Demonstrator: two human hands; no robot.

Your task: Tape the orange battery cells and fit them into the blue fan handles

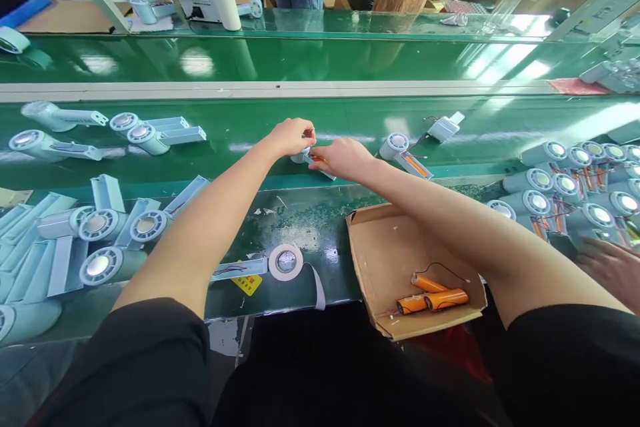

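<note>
At the middle of the bench a light-blue handheld fan [327, 175] lies with its handle open, largely covered by my hands. My left hand [294, 137] is over its round head, thumb and fingertips pinched together; whatever is between them is too small to make out. My right hand [345, 157] is closed over the handle, where a bit of orange shows by the fingertips. Just to the right lies another fan [395, 145] with an orange battery [414, 164] in its open handle, wired to a small light-blue part [444, 128].
A cardboard tray [375, 247] holds orange batteries [447, 299]. Nearby are a tape roll [286, 261] and a yellow label [249, 284]. Fans crowd the left [103, 223] and right [540, 180]. Another person's hand [610, 267] is at the right edge; people stand across the bench.
</note>
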